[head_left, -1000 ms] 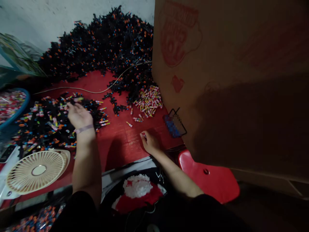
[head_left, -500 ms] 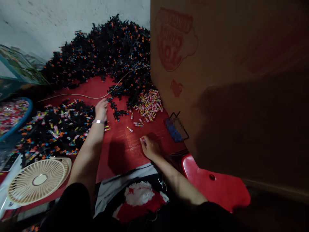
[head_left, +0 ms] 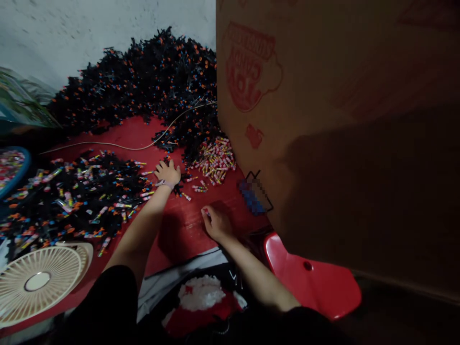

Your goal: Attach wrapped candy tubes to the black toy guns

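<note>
My left hand [head_left: 168, 174], fingers spread, lies over small black toy pieces [head_left: 177, 189] with orange and blue tips on the red tabletop [head_left: 187, 218]. A bracelet circles its wrist. My right hand [head_left: 219, 224] rests nearer to me, its fingers curled around something small and pinkish, mostly hidden. Just beyond it are a few loose pink, white and yellow candy tubes [head_left: 199, 188]. Farther back is a heap of the same tubes [head_left: 217, 160]. To the left of my left hand spreads a mixed pile [head_left: 82, 191] of black toys with tubes among them.
A big mound of black toys [head_left: 143, 81] leans against the wall, with a pale cord [head_left: 129, 147] across its front. A large cardboard box [head_left: 323, 182] blocks the right side. Nearby are a cream fan [head_left: 39, 282], a blue-rimmed basin [head_left: 22, 167] and a red stool [head_left: 316, 287].
My left hand has moved right and nearer, its fingers now spread over black toys. More tubes and toys lie at the mixed pile's right edge. My right hand stays curled; the view has shifted slightly.
</note>
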A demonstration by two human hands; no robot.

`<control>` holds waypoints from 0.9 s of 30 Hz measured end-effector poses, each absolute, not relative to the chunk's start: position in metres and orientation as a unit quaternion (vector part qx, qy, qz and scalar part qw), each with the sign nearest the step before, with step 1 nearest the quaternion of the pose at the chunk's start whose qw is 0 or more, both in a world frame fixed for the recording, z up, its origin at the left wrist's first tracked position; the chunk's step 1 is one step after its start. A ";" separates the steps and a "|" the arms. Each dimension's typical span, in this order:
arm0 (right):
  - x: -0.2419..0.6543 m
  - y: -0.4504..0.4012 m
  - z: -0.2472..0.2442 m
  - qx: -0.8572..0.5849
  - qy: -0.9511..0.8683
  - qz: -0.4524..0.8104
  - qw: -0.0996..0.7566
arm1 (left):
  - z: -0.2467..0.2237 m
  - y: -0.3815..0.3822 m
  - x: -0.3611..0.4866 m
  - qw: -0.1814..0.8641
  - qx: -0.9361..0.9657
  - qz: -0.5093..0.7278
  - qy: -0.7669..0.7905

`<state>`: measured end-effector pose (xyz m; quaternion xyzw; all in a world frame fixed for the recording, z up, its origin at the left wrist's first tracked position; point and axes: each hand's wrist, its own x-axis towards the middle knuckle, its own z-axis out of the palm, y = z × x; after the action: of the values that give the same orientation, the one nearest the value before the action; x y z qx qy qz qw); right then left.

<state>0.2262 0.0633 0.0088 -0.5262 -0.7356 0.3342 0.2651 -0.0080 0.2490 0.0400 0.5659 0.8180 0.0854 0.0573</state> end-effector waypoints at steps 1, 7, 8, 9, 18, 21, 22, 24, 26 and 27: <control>0.226 0.063 0.010 -0.522 -0.741 0.329 0.266 | 0.039 0.237 -0.002 0.047 0.567 0.083 0.818; 0.215 0.059 0.011 -0.527 -0.785 0.248 0.210 | 0.040 0.167 0.024 0.017 0.574 0.080 0.815; 0.211 0.059 0.010 -0.529 -0.788 0.238 0.205 | 0.040 0.157 0.027 0.019 0.574 0.081 0.815; 0.207 0.060 0.009 -0.529 -0.791 0.231 0.202 | 0.040 0.147 0.029 0.024 0.573 0.086 0.815; 0.194 0.061 0.002 -0.511 -0.813 0.205 0.191 | 0.054 0.105 -0.008 0.169 0.516 0.257 0.800; 0.196 0.063 -0.004 -0.520 -0.799 0.222 0.206 | 0.058 0.092 -0.022 0.203 0.463 0.390 0.769; 0.197 0.065 -0.006 -0.523 -0.788 0.238 0.221 | 0.060 0.087 -0.024 0.208 0.454 0.416 0.760; 0.200 0.067 -0.009 -0.527 -0.752 0.288 0.271 | 0.063 0.073 -0.024 0.212 0.429 0.456 0.750; 0.204 0.068 -0.011 -0.528 -0.693 0.355 0.338 | 0.066 0.055 -0.020 0.225 0.393 0.508 0.732; 0.206 0.067 -0.010 -0.523 -0.661 0.389 0.373 | 0.068 0.045 -0.017 0.247 0.371 0.540 0.714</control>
<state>0.2063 0.0665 -0.0096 -0.5225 -0.6605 0.3892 0.3731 -0.0168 0.0450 0.0683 0.3711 0.7136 0.5404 0.2471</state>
